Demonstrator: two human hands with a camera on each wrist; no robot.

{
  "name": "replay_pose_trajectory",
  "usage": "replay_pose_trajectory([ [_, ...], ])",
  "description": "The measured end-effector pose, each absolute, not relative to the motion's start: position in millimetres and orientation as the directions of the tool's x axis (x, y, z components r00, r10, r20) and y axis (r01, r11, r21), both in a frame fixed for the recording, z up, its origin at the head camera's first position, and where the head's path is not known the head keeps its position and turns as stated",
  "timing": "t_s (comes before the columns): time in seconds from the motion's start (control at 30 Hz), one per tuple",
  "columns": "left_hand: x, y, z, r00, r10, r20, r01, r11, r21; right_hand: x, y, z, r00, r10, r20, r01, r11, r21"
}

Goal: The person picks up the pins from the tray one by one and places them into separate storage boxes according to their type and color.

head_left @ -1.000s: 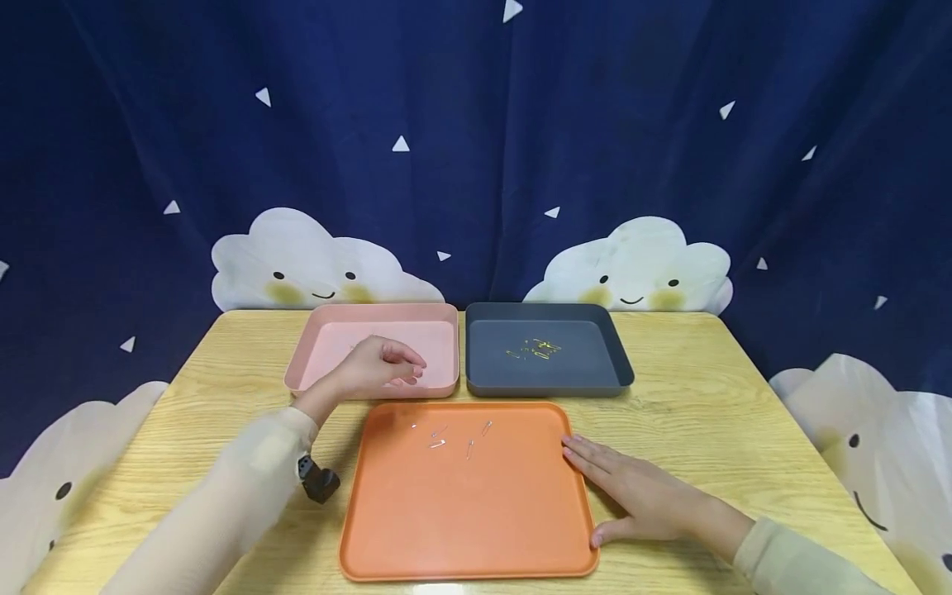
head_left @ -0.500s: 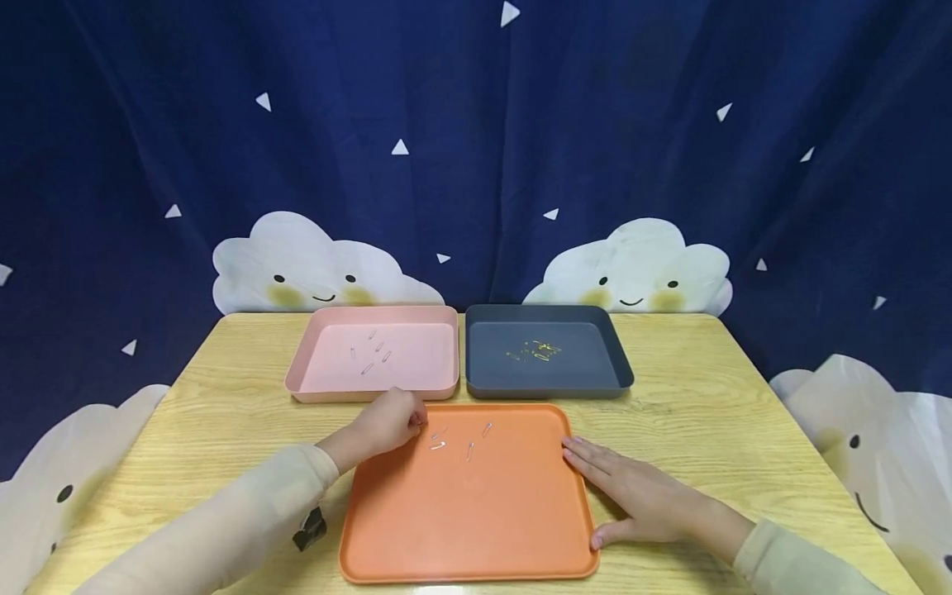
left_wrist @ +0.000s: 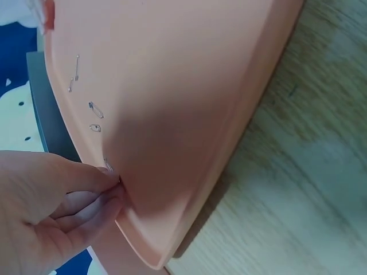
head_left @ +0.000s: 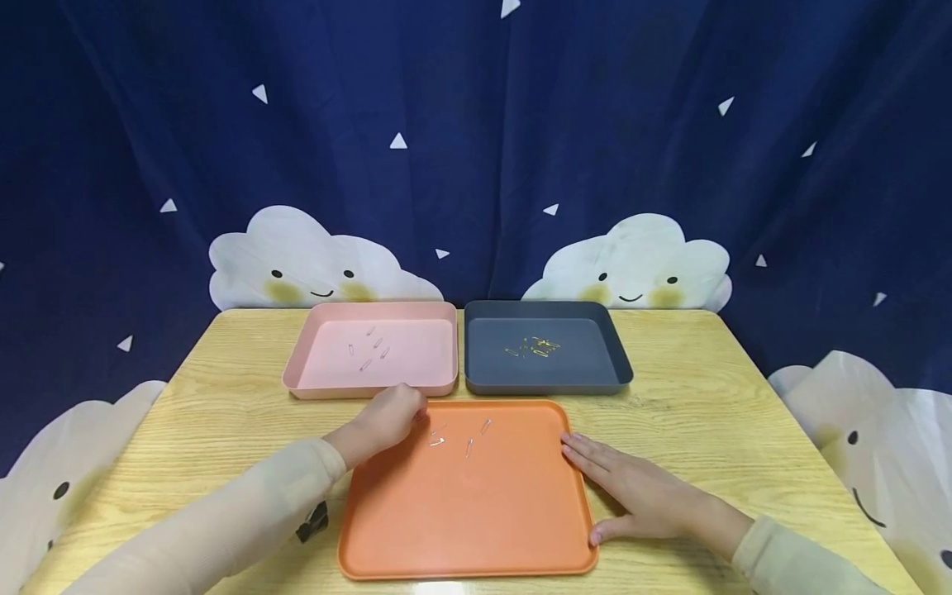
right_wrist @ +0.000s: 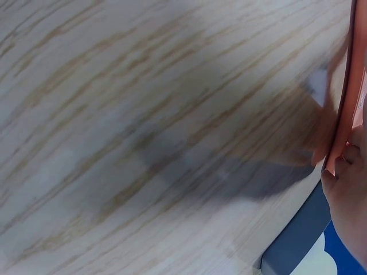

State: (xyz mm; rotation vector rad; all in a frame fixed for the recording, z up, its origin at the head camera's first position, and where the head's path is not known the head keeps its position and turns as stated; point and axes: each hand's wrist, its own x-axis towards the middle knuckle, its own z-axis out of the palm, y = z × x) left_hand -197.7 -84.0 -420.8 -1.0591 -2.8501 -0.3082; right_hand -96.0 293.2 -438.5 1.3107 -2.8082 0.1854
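Over the far left corner of the orange tray (head_left: 476,512), my left hand (head_left: 387,421) has its thumb and fingertips together. In the left wrist view they pinch a small silver safety pin (left_wrist: 108,165), partly covered by the fingers. Several more silver safety pins lie on the tray, among them one safety pin (head_left: 486,426) farther right and another safety pin (left_wrist: 96,109). My right hand (head_left: 640,492) rests at the tray's right rim with fingers extended, the fingertips touching the edge; the right wrist view shows them there too.
Behind the orange tray stand a pink tray (head_left: 416,339) with several silver safety pins and a dark grey tray (head_left: 587,364) with several gold-coloured pins. All three are on a wooden table (head_left: 692,372). A dark blue curtain (head_left: 461,66) hangs behind.
My left hand has come down from above the pink tray to the orange tray's far left corner, uncovering the pins in the pink tray. My right hand has stayed in place.
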Motion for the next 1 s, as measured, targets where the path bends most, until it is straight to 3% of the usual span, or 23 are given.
replay_pose_trajectory([
  [0.13, -196.5, -80.6, -418.3, -0.759, 0.644, 0.093, 0.651, 0.748, 0.131, -95.8, 293.3, -438.9, -0.642, -0.762, 0.089, -0.767, 0.635, -0.093],
  [0.37, -195.5, -75.2, -420.1, -0.695, 0.717, 0.047, 0.71, 0.695, -0.113, -96.7, 293.4, -440.0, -0.642, -0.762, 0.088, -0.766, 0.635, -0.097],
  [0.5, -197.4, -74.3, -424.2, -0.681, 0.729, 0.069, 0.713, 0.682, -0.164, -96.3, 293.3, -439.3, -0.641, -0.763, 0.089, -0.767, 0.634, -0.096],
  [0.8, -203.1, -81.8, -426.5, -0.709, 0.698, 0.098, 0.704, 0.706, 0.074, -95.3, 292.8, -439.3, -0.645, -0.76, 0.085, -0.764, 0.638, -0.096],
  [1.0, -202.7, -89.6, -422.7, -0.776, 0.625, 0.079, 0.607, 0.707, 0.364, -95.9, 293.1, -439.5, -0.653, -0.754, 0.074, -0.757, 0.646, -0.099],
])
